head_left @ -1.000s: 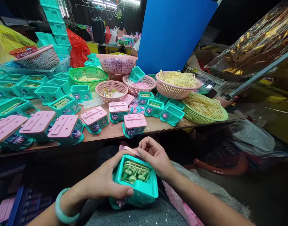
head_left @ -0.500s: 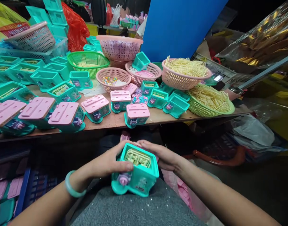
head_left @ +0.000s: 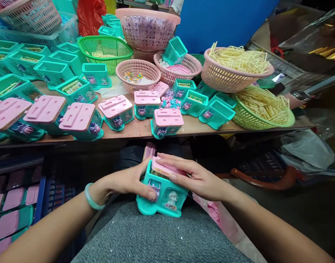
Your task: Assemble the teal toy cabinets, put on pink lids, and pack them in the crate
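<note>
A teal toy box [head_left: 164, 199] with a cartoon sticker rests on my grey-clad lap. My left hand [head_left: 129, 181] grips its left side, thumb on the front knob. My right hand [head_left: 195, 177] lies over the top, its fingers stretched along a pink lid [head_left: 163, 167] and pressing it onto the box. The box's contents are hidden under the lid. A jade bangle [head_left: 91, 193] sits on my left wrist.
The wooden table [head_left: 134, 129] ahead holds several closed pink-lidded boxes [head_left: 167, 122] and open teal boxes [head_left: 215, 113]. Baskets of pale plastic sticks [head_left: 237, 69] stand at the right, pink and green baskets [head_left: 105, 49] behind. Crates of pink lids [head_left: 11, 204] sit low left.
The box was open with its pale parts showing; now the pink lid covers it under my right hand. The view tilted downward and the box turned its front toward me.
</note>
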`<state>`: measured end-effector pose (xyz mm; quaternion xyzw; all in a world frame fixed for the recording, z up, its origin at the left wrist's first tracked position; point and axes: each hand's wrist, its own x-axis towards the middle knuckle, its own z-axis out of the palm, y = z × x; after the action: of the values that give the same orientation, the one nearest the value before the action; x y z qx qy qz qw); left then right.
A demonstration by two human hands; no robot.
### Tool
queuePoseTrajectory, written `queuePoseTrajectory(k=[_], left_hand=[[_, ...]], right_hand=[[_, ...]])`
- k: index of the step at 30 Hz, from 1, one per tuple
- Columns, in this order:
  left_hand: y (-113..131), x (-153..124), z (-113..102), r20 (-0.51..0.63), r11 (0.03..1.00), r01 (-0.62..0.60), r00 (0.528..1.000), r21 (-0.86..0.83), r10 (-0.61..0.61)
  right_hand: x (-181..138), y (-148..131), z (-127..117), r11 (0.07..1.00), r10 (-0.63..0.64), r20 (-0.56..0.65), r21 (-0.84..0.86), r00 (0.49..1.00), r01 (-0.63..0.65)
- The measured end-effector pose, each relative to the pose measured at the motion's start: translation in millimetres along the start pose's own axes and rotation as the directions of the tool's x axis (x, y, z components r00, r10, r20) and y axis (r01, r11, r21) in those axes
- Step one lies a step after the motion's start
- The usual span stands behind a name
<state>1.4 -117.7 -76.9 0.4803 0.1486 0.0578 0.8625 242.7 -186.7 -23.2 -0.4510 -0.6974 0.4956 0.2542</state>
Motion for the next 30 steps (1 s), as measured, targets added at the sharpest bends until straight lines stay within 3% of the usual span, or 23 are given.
queuePoseTrajectory(k=[8,14,17,21,26,30], left_hand=[[7.8,1.2,8.8,-0.018,0.991,-0.047,0.999,0.122,0.05],[3.9,-1.1,9.7,-0.002,0.991,-0.064,0.998,0.118,0.065],[1.3,-5.7,8.3,-0.11,0.997,-0.015,0.994,0.081,0.024],[-4.6,-12.6,5.2,-0.218,0.999,0.018,0.976,0.031,-0.011],[-8.4,-16.9,6.1,-0.169,0.998,0.034,0.985,0.048,-0.025],[-3.6,-15.7,10.3,-0.249,0.99,-0.069,0.964,0.122,0.098]], right_hand=[[-4.9,-9.6,3.5,0.972,-0.089,0.051,-0.215,0.995,0.098],[-9.0,-1.5,5.7,0.944,-0.136,0.179,-0.274,0.974,0.182],[-9.8,5.5,4.8,0.981,-0.092,0.184,-0.151,0.979,0.121],[-11.7,17.8,9.1,0.982,0.047,-0.036,0.183,0.998,-0.04],[-14.4,26.0,17.2,0.961,0.097,-0.003,0.26,0.995,-0.093],[-14.5,30.2,21.9,0.935,0.113,-0.148,0.351,0.983,-0.054]])
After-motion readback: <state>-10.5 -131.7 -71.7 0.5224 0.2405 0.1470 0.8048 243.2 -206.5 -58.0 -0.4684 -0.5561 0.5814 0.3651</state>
